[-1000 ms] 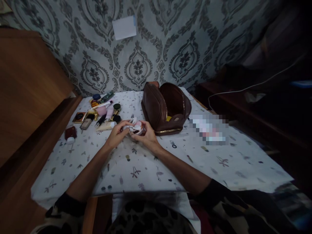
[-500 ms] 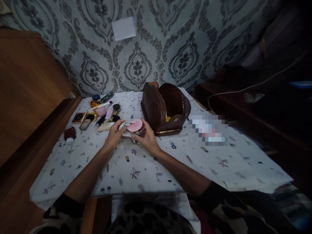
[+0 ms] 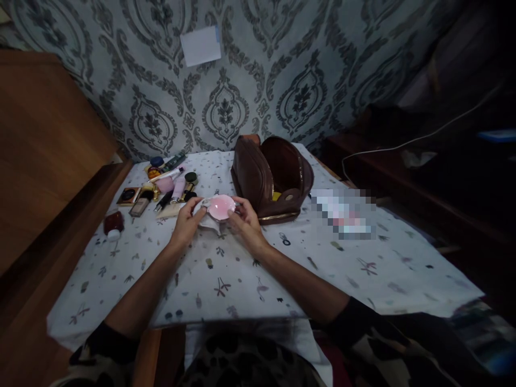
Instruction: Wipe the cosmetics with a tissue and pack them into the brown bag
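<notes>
Pink compact (image 3: 221, 207) between both hands

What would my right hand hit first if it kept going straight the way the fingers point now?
The right hand points up-left, with its fingers already on the pink round compact. Pushed further, it would probably meet the left hand holding the white cloth, though depth is hard to judge.
</notes>
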Motion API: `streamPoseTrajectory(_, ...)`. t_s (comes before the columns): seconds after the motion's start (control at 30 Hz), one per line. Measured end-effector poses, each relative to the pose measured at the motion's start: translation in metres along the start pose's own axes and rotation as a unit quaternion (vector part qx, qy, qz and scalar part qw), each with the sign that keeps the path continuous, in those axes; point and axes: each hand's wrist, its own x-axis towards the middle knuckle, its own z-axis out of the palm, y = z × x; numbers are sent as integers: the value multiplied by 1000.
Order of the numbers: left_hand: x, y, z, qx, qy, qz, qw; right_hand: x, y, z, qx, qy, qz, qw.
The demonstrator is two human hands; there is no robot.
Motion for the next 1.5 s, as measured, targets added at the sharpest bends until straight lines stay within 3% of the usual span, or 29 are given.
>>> streamPoseTrajectory(0.17,-6,5,8,-131,-18,-112,985,2,0,1,36,-2,-45,998)
streamPoseTrajectory(0.3,-6,3,9,-172,-10,-157,973,2,-1,-3,-12,-11,-42,999)
streamPoseTrajectory(0.6,-8,17,10,-166,-6,-78,983,2,-5,-1,-95,-4,-62,994)
streamPoseTrajectory(0.7,-9,21,9,-170,-10,-77,982,4,-4,-2,-116,0,-52,992)
streamPoseTrajectory(0.87,-10,16,8,-160,-39,-81,983,5,0,-3,-66,-32,-15,997)
streamPoseTrajectory(1.07,-11,12,12,-121,-30,-72,990,2,0,2,-31,-99,-21,994)
streamPoseTrajectory(1.17,-15,13,14,-114,-45,-79,989,-2,-4,3,-62,-83,-28,994)
streamPoseTrajectory(1.33,-22,22,17,-155,-33,-129,979,-9,-24,4,-67,-82,-60,993)
streamPoseTrajectory(1.5,-19,33,16,-173,36,-154,972,2,-84,-11,-94,-47,-150,983)
